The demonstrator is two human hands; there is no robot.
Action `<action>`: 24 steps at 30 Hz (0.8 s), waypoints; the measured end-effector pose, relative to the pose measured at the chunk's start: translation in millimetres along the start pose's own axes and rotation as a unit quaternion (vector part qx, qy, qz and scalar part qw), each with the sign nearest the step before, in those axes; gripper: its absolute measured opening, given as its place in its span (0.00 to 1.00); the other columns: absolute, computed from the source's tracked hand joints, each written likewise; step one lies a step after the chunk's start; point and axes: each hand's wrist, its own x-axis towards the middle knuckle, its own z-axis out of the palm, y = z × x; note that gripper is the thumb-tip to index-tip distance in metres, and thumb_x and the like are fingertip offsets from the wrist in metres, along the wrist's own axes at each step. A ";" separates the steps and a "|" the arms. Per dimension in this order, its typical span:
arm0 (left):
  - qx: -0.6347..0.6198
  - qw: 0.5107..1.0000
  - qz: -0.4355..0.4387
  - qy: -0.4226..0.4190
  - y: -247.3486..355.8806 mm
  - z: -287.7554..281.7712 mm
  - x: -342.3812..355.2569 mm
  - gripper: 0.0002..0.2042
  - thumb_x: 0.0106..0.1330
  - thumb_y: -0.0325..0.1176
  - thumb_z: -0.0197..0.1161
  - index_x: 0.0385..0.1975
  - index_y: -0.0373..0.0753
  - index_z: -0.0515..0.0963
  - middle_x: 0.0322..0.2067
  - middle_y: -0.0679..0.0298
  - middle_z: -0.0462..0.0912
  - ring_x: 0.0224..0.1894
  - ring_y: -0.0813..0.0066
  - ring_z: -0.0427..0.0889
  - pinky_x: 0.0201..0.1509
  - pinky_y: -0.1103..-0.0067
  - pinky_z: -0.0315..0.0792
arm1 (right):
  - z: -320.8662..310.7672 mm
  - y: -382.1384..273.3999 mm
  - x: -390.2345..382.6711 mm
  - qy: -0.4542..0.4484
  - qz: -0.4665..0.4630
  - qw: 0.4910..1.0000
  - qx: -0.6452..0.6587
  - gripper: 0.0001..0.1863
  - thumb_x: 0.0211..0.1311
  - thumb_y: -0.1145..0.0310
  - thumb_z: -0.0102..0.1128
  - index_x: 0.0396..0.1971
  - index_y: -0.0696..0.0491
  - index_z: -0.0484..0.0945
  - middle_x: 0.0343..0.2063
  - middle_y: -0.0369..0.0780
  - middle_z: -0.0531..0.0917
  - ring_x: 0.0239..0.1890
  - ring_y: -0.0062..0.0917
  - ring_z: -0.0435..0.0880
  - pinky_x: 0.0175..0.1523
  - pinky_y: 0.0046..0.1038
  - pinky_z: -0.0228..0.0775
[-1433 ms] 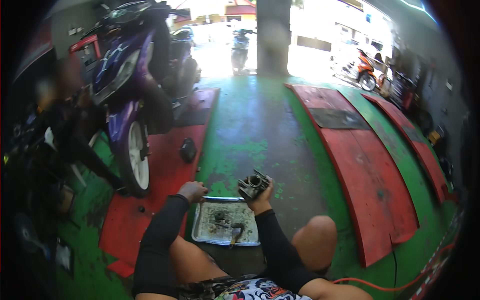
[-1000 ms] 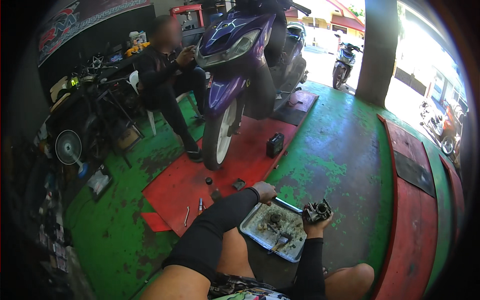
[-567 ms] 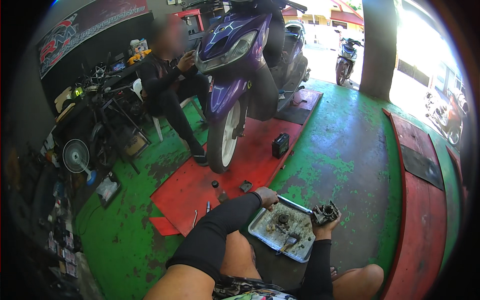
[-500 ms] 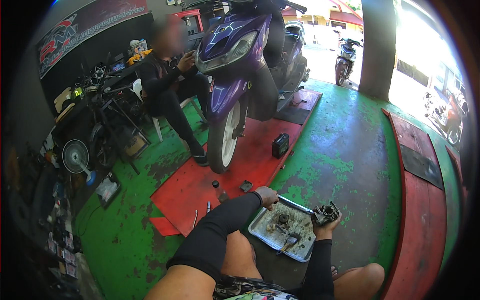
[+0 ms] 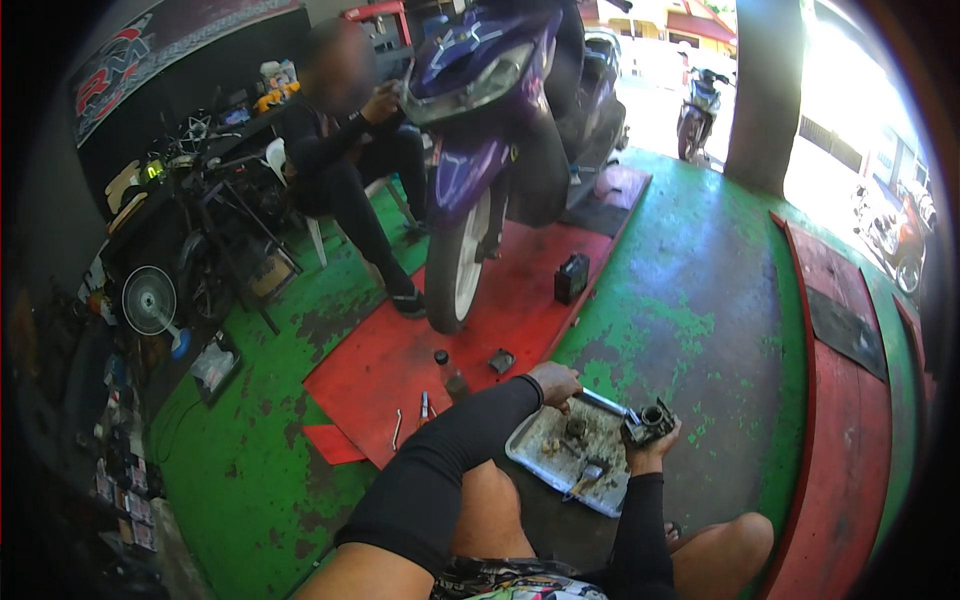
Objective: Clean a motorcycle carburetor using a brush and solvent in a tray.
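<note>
My right hand (image 5: 652, 456) holds a metal carburetor (image 5: 648, 424) from below, over the right edge of a shallow metal tray (image 5: 530, 462). Its round opening faces up. Above the tray's far left rim is my left hand (image 5: 556, 384), fingers curled together; whatever they grip, if anything, is hidden. Inside the tray sit a dark round part (image 5: 576, 427), a brush-like item (image 5: 590, 474) and small pieces in murky liquid. Left of the tray, on a red platform (image 5: 370, 390), stand a dark-capped bottle (image 5: 450, 376) and a small dark block (image 5: 501, 360).
A purple scooter (image 5: 480, 80) stands on the red platform, near a black battery (image 5: 572, 278). Beyond its left side a person (image 5: 340, 140) sits on a chair. Hand tools (image 5: 398, 428) lie at the platform's near end. At right runs a second red ramp (image 5: 850, 420).
My left hand has shifted rightward along the tray's far side, closer to the carburetor. The whole view has also swung slightly. My right hand keeps hold of the carburetor.
</note>
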 end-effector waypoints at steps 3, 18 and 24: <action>-0.068 0.997 0.027 -0.006 2.5 -1.3 -0.4 0.24 0.55 0.50 0.74 0.51 0.49 0.83 0.48 0.63 0.82 0.49 0.58 0.83 0.48 0.63 0.79 | 0.1 -3.2 11.6 0.007 -0.010 1.000 -0.021 0.22 0.64 0.44 0.44 0.31 0.44 0.81 0.26 0.32 0.82 0.29 0.30 0.81 0.31 0.38 0.74; 0.034 0.987 0.142 0.060 65.5 159.8 41.0 0.27 0.67 0.28 0.55 0.64 0.65 0.69 0.55 0.59 0.74 0.49 0.60 0.83 0.43 0.68 0.82 | -56.2 -30.6 40.5 -0.010 0.045 0.999 -0.006 0.27 0.62 0.36 0.61 0.47 0.44 0.82 0.43 0.34 0.86 0.46 0.30 0.84 0.51 0.40 0.79; 0.069 0.955 0.286 0.046 107.5 202.4 57.1 0.21 0.65 0.33 0.58 0.58 0.60 0.75 0.61 0.62 0.72 0.58 0.65 0.76 0.54 0.70 0.76 | -77.0 -27.1 44.6 0.054 0.021 0.998 -0.007 0.25 0.61 0.37 0.63 0.45 0.43 0.82 0.38 0.32 0.87 0.38 0.27 0.87 0.43 0.33 0.81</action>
